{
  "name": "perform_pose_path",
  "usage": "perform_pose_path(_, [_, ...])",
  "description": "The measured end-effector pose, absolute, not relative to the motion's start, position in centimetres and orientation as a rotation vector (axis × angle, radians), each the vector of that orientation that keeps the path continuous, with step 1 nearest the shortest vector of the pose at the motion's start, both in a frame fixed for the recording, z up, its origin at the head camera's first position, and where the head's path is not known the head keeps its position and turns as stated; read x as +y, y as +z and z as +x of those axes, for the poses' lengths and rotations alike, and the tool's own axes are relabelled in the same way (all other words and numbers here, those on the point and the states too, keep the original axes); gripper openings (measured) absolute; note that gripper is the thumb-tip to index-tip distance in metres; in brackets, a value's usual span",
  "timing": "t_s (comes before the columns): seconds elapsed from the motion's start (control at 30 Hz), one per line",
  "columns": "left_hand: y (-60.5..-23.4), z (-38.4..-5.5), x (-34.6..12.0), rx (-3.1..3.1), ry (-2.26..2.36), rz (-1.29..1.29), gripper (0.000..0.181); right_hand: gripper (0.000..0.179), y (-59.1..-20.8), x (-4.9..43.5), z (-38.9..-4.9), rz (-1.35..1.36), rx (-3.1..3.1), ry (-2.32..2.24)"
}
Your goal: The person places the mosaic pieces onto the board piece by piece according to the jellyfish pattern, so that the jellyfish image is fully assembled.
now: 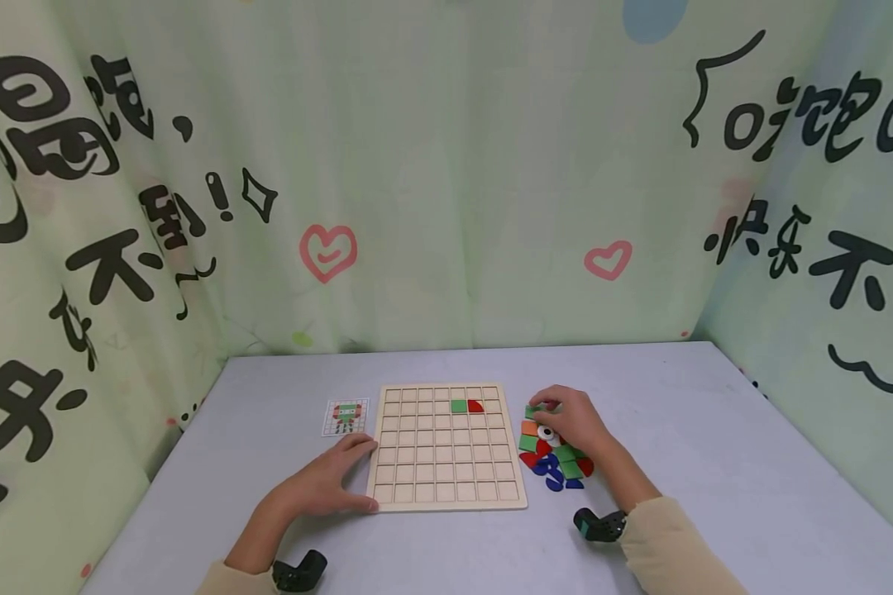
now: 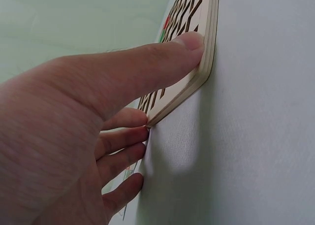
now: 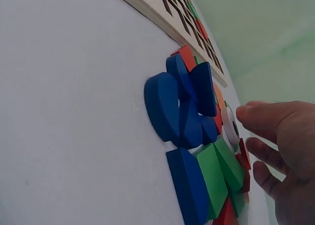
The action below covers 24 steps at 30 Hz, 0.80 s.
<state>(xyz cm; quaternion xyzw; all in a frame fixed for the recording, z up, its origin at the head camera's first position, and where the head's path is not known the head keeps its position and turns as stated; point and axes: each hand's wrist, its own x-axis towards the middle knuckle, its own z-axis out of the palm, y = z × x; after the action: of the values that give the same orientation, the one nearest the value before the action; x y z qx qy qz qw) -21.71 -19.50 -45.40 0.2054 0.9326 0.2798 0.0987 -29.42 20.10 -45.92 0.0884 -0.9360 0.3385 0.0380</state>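
A pale wooden grid board (image 1: pixel 444 454) lies flat, with a green square (image 1: pixel 458 406) and a red quarter-round piece (image 1: pixel 475 406) side by side in its upper right cells. My left hand (image 1: pixel 331 478) is spread at the board's left side, thumb resting on the near corner and fingertips touching the edge. To the board's right is a pile of coloured blocks: blue curved ones (image 3: pixel 162 107), green (image 3: pixel 211 178), red and orange pieces. My right hand (image 1: pixel 571 420) reaches over the pile, fingertips at a green block (image 1: pixel 531 411); its grip on it is hidden.
A small pattern card (image 1: pixel 346 417) with a red and green figure lies left of the board. The white table (image 1: pixel 640 372) backs onto a printed curtain (image 1: pixel 454 165), which also hangs on both sides. A black device is strapped at each wrist.
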Motion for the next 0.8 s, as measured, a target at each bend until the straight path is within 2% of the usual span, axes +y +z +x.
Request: perform_pose_path(0.8, [-45.31,-21.67,-19.52,2.757,0.826,0.600,0.090,0.020,-46.73,19.52,-30.16,0.203,-2.895,1.073])
